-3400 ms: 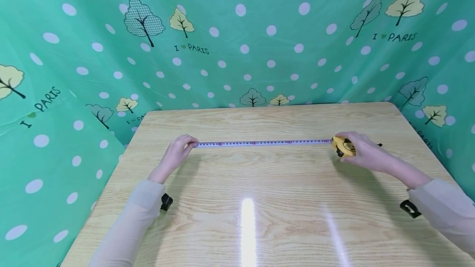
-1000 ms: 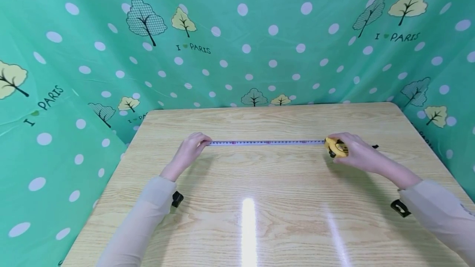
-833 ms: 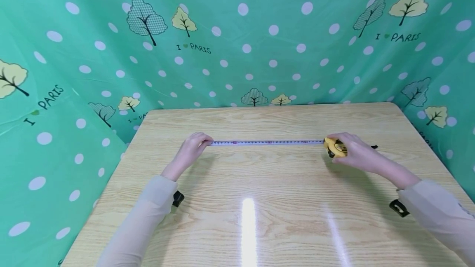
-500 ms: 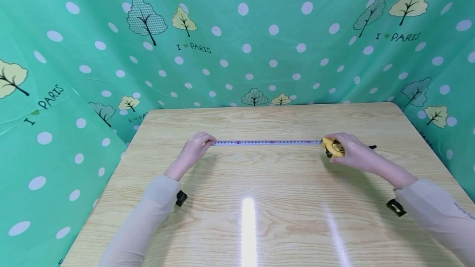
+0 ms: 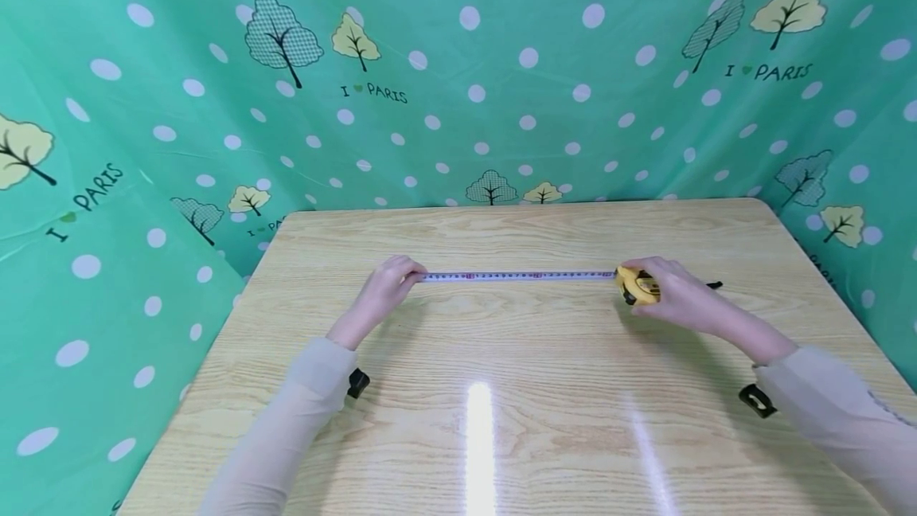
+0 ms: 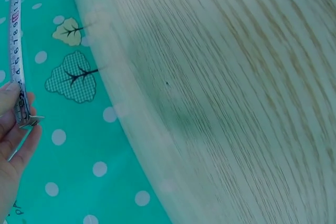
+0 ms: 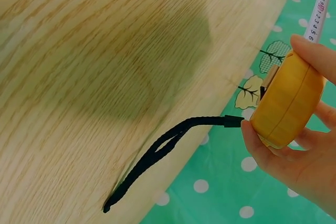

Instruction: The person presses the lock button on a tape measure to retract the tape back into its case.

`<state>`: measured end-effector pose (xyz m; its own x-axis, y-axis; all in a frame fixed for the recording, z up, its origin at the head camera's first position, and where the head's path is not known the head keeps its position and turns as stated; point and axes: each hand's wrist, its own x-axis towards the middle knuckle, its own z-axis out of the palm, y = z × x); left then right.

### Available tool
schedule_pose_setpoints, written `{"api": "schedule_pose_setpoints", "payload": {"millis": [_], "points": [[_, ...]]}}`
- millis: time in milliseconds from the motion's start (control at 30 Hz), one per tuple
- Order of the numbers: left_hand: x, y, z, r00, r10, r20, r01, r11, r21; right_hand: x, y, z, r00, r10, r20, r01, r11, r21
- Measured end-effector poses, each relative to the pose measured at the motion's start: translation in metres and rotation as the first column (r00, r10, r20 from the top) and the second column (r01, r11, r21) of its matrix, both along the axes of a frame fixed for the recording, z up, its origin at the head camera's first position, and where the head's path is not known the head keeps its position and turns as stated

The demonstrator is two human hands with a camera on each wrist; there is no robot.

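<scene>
A yellow tape measure [image 5: 634, 287] is gripped by my right hand [image 5: 673, 293], its case held between thumb and fingers in the right wrist view. From it a white blade [image 5: 516, 276] with black and red numbers runs straight to the left. My left hand [image 5: 390, 285] pinches the blade's free end; the metal end hook [image 6: 32, 121] shows beside the fingers in the left wrist view. A black wrist strap [image 7: 157, 148] hangs from the case. Both hands are held above the table, shadows falling below them.
The light wood-grain table [image 5: 559, 388] carries bright light reflections near its front. Green polka-dot cloth [image 5: 494, 86] printed with trees hangs behind it and along both sides. Black wrist cameras [image 5: 358, 382] sit under the sleeves.
The blade between my hands has grown shorter as it runs back into the case. My left hand has moved to the right, and my right hand with the tape measure slightly to the left.
</scene>
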<state>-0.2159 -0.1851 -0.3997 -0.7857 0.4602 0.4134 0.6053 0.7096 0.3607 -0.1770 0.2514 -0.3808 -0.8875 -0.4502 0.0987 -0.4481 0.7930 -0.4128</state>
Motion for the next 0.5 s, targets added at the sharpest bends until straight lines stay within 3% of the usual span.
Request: {"api": "schedule_pose_setpoints", "payload": {"millis": [500], "points": [[0.0015, 0.0076, -0.0011, 0.999, -0.037, -0.04, 0.037, 0.999, 0.006, 0.0002, -0.0061, -0.0004, 1.0, -0.002, -0.01, 0.002, 1.0, 0.003]]}}
